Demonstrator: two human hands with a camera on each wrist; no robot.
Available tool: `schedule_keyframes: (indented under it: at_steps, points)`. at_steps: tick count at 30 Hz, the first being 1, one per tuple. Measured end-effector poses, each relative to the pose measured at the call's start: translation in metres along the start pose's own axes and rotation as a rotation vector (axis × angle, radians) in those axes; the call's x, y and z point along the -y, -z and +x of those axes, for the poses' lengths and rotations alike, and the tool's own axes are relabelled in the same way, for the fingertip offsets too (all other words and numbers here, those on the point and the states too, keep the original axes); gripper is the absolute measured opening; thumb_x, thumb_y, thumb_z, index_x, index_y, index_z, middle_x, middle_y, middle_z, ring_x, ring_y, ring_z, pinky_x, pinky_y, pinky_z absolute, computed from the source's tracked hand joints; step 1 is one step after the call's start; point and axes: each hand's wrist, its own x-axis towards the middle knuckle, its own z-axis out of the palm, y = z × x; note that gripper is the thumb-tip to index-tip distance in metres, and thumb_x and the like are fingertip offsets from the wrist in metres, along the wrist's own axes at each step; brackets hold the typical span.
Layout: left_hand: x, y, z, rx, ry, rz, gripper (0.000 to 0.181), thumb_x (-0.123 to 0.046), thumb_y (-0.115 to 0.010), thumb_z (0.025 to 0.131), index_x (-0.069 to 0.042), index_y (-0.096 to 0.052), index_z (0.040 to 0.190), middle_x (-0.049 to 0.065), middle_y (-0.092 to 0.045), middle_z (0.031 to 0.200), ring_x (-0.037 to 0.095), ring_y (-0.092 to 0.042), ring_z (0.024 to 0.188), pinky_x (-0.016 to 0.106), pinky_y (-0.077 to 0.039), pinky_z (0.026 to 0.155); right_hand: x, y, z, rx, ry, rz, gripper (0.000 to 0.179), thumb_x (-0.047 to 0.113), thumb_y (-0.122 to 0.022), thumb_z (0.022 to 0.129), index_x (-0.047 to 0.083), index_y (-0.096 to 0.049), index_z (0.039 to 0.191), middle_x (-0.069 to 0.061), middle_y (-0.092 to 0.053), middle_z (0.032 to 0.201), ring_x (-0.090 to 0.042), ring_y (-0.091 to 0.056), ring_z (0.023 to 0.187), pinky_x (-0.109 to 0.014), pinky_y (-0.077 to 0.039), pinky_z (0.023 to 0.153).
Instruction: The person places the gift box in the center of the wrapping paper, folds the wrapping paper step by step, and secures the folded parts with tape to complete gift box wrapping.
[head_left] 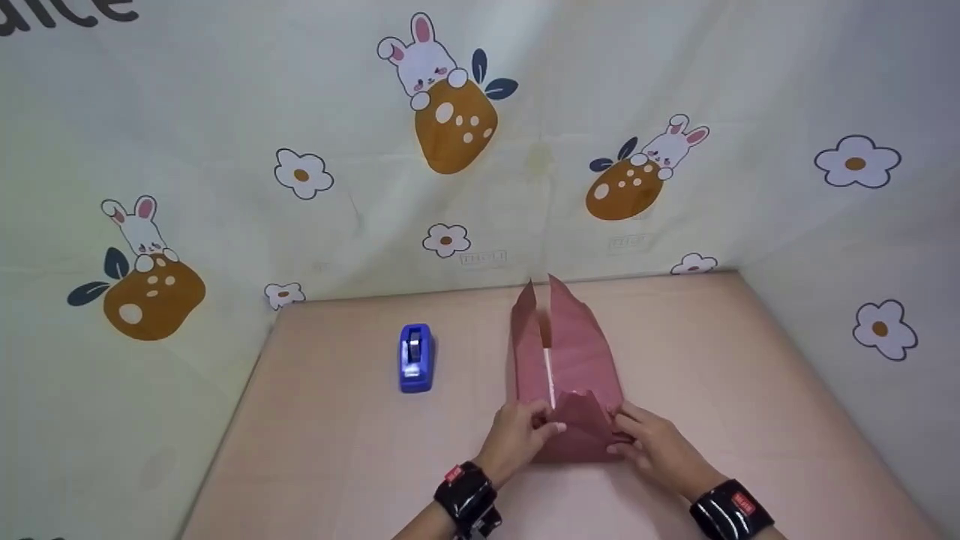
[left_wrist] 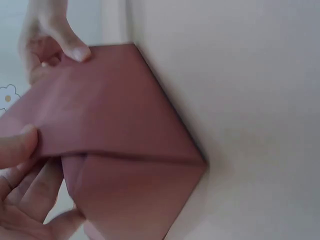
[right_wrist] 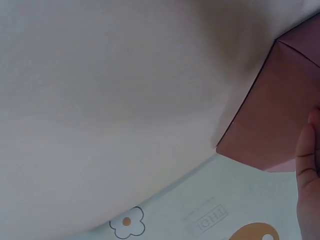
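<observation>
So the left hand [head_left: 519, 436] and right hand [head_left: 661, 448] each pinch one side of the near end of this reddish paper wrap [head_left: 587, 345], basically equally close, and it's on the table [head_left: 337, 427] with its long axis running away from them.

The folded paper [head_left: 583, 341] is lying on the surface [head_left: 330, 427], right of its middle, with two flaps standing side by side at the far end and a narrow gap running between them. The tape dispenser [head_left: 416, 364] is sitting to the left, well apart. At the near end, the left grip [head_left: 516, 436] is pinching the paper's left side, the right grip [head_left: 660, 454] its right. The backdrop [head_left: 225, 112] is hanging behind the surface and along both sides.
</observation>
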Motion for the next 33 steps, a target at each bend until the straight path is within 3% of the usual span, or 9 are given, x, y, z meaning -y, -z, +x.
schedule_keyframes:
  at_steps: [5,9,12,18,22,27,33]
  points:
    - [0.009,0.007,0.008,-0.054,-0.071,0.202,0.024,-0.037,-0.072,0.076,-0.015,-0.065,0.07,-0.008,-0.053,0.078,0.003,-0.046,0.07,0.017,-0.039,0.064,0.005,0.002,0.007,-0.003,-0.01,-0.095,0.022,0.023,-0.078,0.071,0.018,-0.061,0.084,0.012,-0.055,0.094,-0.001,-0.053,0.08,-0.018,-0.047,0.071]
    - [0.013,0.008,0.01,-0.061,-0.126,0.293,0.026,-0.039,-0.071,0.076,-0.016,-0.063,0.067,-0.008,-0.055,0.071,0.003,-0.045,0.065,0.017,-0.037,0.061,0.012,0.006,0.022,0.038,-0.104,-0.143,0.023,0.04,-0.072,0.076,0.02,-0.061,0.079,0.013,-0.054,0.083,-0.002,-0.04,0.077,-0.025,-0.039,0.066]
    - [0.013,0.007,0.011,-0.059,-0.142,0.321,0.027,-0.04,-0.07,0.076,-0.016,-0.062,0.066,-0.008,-0.053,0.068,0.002,-0.043,0.062,0.017,-0.034,0.059,0.015,0.007,0.036,0.087,-0.221,-0.057,0.028,0.044,-0.068,0.079,0.019,-0.058,0.077,0.013,-0.048,0.08,-0.003,-0.038,0.078,-0.025,-0.039,0.066]
    - [0.009,0.006,0.014,-0.027,-0.108,0.322,0.029,-0.042,-0.068,0.076,-0.016,-0.062,0.067,-0.01,-0.052,0.069,0.001,-0.043,0.062,0.017,-0.036,0.059,0.006,0.005,0.053,0.185,-0.409,0.268,0.028,0.032,-0.071,0.08,0.011,-0.054,0.073,0.006,-0.048,0.076,-0.004,-0.041,0.072,-0.021,-0.04,0.063]
    - [0.007,0.005,0.016,-0.01,-0.07,0.327,0.028,-0.042,-0.069,0.077,-0.016,-0.063,0.066,-0.011,-0.051,0.069,0.002,-0.044,0.062,0.017,-0.036,0.06,0.0,0.005,0.057,0.216,-0.476,0.329,0.028,0.03,-0.073,0.078,0.011,-0.055,0.068,0.006,-0.049,0.066,-0.002,-0.041,0.059,-0.019,-0.037,0.055]
    - [0.006,0.003,0.016,-0.022,-0.058,0.319,0.026,-0.038,-0.073,0.076,-0.015,-0.061,0.069,-0.01,-0.05,0.072,0.002,-0.044,0.064,0.017,-0.037,0.06,-0.001,0.003,0.057,0.218,-0.49,0.252,0.029,0.034,-0.073,0.075,0.015,-0.054,0.066,0.01,-0.048,0.062,-0.002,-0.04,0.057,-0.019,-0.035,0.054]
    - [0.001,0.0,0.01,-0.074,-0.075,0.335,0.027,-0.025,-0.073,0.079,-0.013,-0.052,0.091,-0.004,-0.048,0.086,0.006,-0.049,0.074,0.018,-0.044,0.065,-0.001,-0.002,0.058,0.202,-0.42,0.182,0.028,0.033,-0.073,0.076,0.016,-0.052,0.067,0.01,-0.05,0.063,-0.001,-0.04,0.059,-0.019,-0.035,0.056]
